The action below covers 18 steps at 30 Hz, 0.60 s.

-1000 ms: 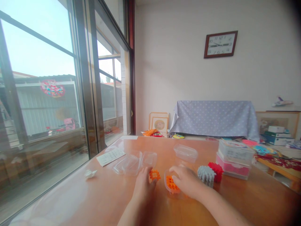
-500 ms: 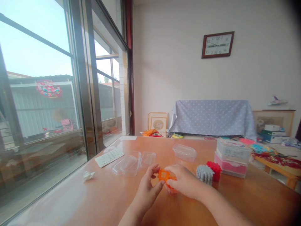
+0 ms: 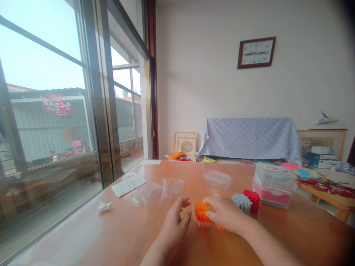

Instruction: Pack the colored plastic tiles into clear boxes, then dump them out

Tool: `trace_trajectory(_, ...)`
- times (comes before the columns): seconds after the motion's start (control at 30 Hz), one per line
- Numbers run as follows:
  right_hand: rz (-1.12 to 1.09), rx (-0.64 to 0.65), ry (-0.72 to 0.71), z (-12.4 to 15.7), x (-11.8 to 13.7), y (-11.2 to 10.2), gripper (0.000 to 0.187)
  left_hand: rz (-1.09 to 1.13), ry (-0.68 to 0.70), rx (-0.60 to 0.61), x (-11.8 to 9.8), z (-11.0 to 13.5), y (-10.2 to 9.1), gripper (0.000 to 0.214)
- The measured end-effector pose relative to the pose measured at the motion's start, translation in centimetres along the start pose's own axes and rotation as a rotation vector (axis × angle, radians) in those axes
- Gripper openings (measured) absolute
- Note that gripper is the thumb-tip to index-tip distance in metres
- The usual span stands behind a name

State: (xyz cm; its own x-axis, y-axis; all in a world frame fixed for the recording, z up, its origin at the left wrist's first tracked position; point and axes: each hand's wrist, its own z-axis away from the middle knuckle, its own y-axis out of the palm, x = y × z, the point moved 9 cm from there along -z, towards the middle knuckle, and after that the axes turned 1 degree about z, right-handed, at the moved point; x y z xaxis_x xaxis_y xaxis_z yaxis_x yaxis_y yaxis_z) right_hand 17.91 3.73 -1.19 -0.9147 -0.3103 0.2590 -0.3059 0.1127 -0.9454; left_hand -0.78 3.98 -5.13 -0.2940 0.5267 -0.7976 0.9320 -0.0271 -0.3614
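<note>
A clear plastic container (image 3: 203,223) on the wooden table holds several orange toothed plastic pieces (image 3: 202,211). On its left is my left hand (image 3: 176,218), empty, with thumb and fingers apart. My right hand (image 3: 223,209) curls over the container's right rim, its thumb and fingertips closed at an orange piece by the edge; the palm side is hidden. More orange toothed plastic (image 3: 220,227) shows below that hand, outside the container. Just beyond the right wrist stand a grey toothed block (image 3: 241,202) and a red toothed block (image 3: 252,200).
Stacked clear boxes (image 3: 273,190), the lower with pink inside, stand at the right. Further off lies another clear container (image 3: 217,179). Left are clear plastic lids or trays (image 3: 152,192), a printed card (image 3: 129,186) and a crumpled white scrap (image 3: 104,207). A window borders the left side.
My left hand has let go of the orange piece that both hands held over the container. My right hand has shifted slightly right and down, uncovering the orange pieces inside.
</note>
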Motion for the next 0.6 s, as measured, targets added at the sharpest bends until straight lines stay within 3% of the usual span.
trace_trajectory(0.13,-0.033,-0.020,-0.044,0.0,0.3,0.5,0.030,-0.048,-0.010,0.028,0.5,0.2,0.6,0.034)
trace_trajectory(0.3,-0.121,-0.168,0.062,0.9,-1.9,-0.3,0.034,-0.090,-0.021,0.057,0.5,0.3,0.9,0.035)
trace_trajectory(0.6,-0.325,-0.625,0.162,7.9,-6.3,-1.7,0.034,-0.285,0.208,0.118,-4.6,0.6,1.2,0.020)
